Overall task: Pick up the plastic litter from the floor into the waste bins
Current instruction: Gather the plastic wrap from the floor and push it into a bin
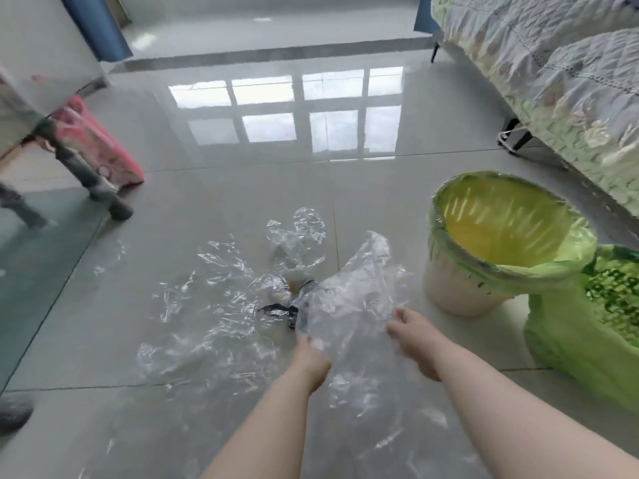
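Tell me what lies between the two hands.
In the head view, clear plastic spans the gap between the left hand and right hand.

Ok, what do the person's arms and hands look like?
The left forearm and right forearm are bare to the picture's edge, no sleeves showing. The left hand and right hand wear no gloves; no watch, bracelet or ring is visible, though some fingers are hidden.

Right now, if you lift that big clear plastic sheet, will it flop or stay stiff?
Probably floppy: the clear plastic sheet crumples and sags between the left hand and right hand. Likely very light, since the floor shows through it. It may slip; its surface looks glossy.
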